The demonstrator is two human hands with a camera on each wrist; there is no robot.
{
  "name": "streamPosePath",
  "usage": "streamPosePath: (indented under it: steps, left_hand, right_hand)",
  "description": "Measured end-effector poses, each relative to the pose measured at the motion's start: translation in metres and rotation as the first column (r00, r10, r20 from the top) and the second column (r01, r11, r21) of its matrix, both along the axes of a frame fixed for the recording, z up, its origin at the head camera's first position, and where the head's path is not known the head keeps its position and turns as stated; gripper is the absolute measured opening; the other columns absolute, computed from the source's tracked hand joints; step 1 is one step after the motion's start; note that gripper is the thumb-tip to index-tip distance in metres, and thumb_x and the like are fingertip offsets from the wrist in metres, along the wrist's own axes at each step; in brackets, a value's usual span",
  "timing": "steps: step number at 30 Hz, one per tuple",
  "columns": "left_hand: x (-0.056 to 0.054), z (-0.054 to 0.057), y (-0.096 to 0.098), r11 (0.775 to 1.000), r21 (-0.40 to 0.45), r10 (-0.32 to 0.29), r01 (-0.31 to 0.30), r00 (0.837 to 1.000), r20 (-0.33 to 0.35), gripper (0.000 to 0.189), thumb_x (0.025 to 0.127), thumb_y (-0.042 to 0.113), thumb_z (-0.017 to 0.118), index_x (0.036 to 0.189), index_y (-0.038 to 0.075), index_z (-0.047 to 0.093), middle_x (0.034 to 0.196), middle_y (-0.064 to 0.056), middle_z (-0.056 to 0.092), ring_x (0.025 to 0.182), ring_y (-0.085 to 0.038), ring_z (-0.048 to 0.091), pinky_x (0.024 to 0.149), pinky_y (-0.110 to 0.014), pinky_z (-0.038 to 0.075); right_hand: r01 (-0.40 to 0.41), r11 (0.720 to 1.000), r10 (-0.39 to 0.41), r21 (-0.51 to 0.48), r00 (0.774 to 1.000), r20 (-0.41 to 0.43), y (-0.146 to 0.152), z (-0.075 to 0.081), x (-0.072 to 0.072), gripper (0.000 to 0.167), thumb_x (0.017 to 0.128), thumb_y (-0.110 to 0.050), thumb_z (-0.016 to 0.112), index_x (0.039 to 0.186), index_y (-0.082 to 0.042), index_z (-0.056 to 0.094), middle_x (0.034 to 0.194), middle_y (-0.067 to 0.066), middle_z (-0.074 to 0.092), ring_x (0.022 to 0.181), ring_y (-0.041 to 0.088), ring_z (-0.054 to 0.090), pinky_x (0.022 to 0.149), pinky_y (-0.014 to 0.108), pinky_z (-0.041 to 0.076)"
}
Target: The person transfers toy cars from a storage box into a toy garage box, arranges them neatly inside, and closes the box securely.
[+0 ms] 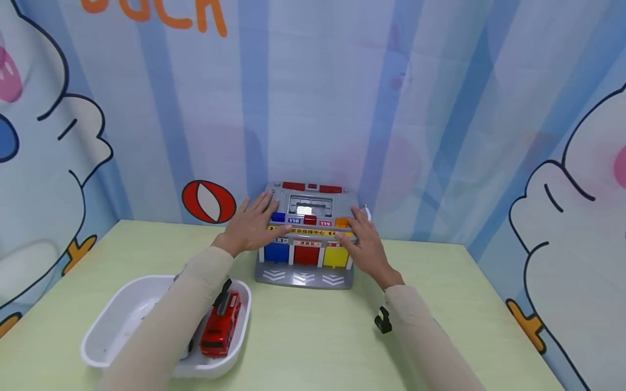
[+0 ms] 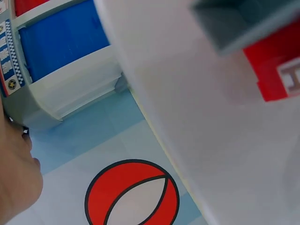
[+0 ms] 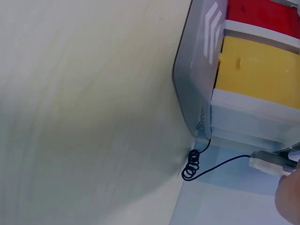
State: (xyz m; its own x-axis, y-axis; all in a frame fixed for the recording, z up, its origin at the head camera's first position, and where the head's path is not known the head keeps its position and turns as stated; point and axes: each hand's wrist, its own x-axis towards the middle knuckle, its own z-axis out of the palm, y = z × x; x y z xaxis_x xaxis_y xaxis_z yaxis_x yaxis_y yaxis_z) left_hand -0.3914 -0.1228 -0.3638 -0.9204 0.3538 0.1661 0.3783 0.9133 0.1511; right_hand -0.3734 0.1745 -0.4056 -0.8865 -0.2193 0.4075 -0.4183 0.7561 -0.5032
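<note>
A toy rescue station (image 1: 307, 233) with a grey roof and blue, red and yellow doors stands at the back of the table, against the curtain. My left hand (image 1: 250, 227) rests with extended fingers on the roof's left edge, its thumb lying across the front near the yellow sign strip. On the opposite side, my right hand (image 1: 365, 243) lies along the roof's right edge, thumb by the orange button. A small grey-and-white handset (image 3: 269, 161) on a coiled black cord (image 3: 192, 164) hangs at the station's right side, close to my right hand.
A white tray (image 1: 114, 304) stands at the front left, partly covered by my left sleeve. Inside it a red toy fire truck (image 1: 221, 326) lies beside other pieces mostly hidden by the arm. A printed curtain (image 1: 313, 108) rises behind the table (image 1: 313, 336).
</note>
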Motion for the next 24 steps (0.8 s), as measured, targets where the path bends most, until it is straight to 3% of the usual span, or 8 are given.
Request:
streamPosePath:
  steps: [7,11,19,24]
  left_hand:
    - [-0.001,-0.001,0.001,1.000,-0.016,0.010,-0.010,1.000,-0.008,0.091,0.093,0.071,0.038,0.160,0.012,0.021,0.169,-0.013,0.008,0.157,-0.032,0.005,0.126,-0.056,0.001]
    - [-0.002,-0.001,0.002,1.000,-0.011,0.007,-0.007,1.000,-0.005,0.091,0.093,0.072,0.038,0.160,0.012,0.021,0.169,-0.013,0.008,0.157,-0.032,0.005,0.126,-0.056,-0.001]
    - [-0.001,0.002,0.003,1.000,-0.009,0.006,-0.006,1.000,-0.003,0.092,0.092,0.073,0.037,0.160,0.013,0.021,0.169,-0.012,0.008,0.157,-0.030,0.004,0.126,-0.055,-0.001]
    - [-0.003,-0.001,0.001,1.000,-0.010,0.003,-0.003,1.000,-0.009,0.092,0.092,0.072,0.038,0.160,0.013,0.022,0.169,-0.012,0.008,0.157,-0.031,0.004,0.126,-0.055,0.000]
  right_hand:
    - [-0.043,0.999,0.045,-0.020,0.995,0.091,0.002,0.011,0.001,0.064,0.099,-0.047,0.052,0.154,-0.017,0.039,0.170,0.007,0.012,0.158,0.030,0.002,0.124,0.061,0.006]
    - [-0.040,0.999,0.042,-0.016,0.985,0.167,0.002,0.023,0.000,0.072,0.097,-0.048,0.055,0.159,-0.021,0.029,0.170,0.007,0.005,0.157,0.034,0.001,0.121,0.067,0.013]
    - [0.017,0.999,-0.028,0.051,0.973,0.227,-0.011,0.046,-0.005,0.082,0.094,-0.060,0.054,0.160,-0.023,0.024,0.170,0.009,0.002,0.156,0.039,0.009,0.117,0.069,0.022]
    - [0.043,0.995,-0.064,0.092,0.970,0.234,-0.019,0.048,-0.009,0.084,0.094,-0.065,0.050,0.161,-0.024,0.021,0.170,0.010,0.003,0.156,0.040,0.007,0.117,0.071,0.020]
